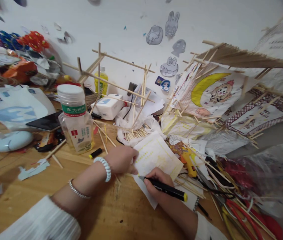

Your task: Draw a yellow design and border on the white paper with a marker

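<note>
My right hand (157, 178) is closed around a black marker (167, 190) with a yellow end. Its tip points at the lower left edge of a white sheet of paper (160, 156), which bears faint yellow marks. At the sheet's left edge is my left hand (123, 158), fingers curled and closed on the paper; the fingertips are partly hidden. A second white piece of paper (147, 195) shows under the sheet. Left of my left wrist lies a black marker cap (95, 153) with a yellow band.
A plastic bottle (76, 130) stands at left, near a dark phone (45, 120). Behind the sheet are a stick frame (121, 87) and a bag of wooden sticks (138, 133). Decorated paper panels (213, 90) rise at right, above a yellow glue gun (189, 163) and red-handled pliers (242, 213).
</note>
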`<state>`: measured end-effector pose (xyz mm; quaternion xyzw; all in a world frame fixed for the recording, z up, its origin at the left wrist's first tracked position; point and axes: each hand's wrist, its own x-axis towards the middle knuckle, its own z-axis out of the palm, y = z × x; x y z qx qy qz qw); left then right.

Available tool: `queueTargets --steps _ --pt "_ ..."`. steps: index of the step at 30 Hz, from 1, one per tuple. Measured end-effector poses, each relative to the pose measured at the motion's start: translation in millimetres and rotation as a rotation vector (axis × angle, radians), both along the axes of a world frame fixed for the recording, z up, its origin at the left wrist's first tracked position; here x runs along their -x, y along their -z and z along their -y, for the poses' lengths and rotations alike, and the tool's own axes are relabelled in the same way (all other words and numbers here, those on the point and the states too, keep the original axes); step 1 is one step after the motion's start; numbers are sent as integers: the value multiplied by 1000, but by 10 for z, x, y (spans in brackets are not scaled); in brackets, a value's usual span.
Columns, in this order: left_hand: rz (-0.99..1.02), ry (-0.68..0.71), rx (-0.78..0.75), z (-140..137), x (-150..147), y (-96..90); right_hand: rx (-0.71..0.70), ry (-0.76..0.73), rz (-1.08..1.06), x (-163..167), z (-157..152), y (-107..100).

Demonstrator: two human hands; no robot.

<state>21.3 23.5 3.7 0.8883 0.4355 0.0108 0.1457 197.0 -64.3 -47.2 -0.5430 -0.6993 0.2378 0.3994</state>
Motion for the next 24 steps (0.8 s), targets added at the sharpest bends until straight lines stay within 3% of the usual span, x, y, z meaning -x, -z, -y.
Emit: queueTargets --steps 24 --pt "1 60 -4 18 2 19 190 -19 -90 4 24 -129"
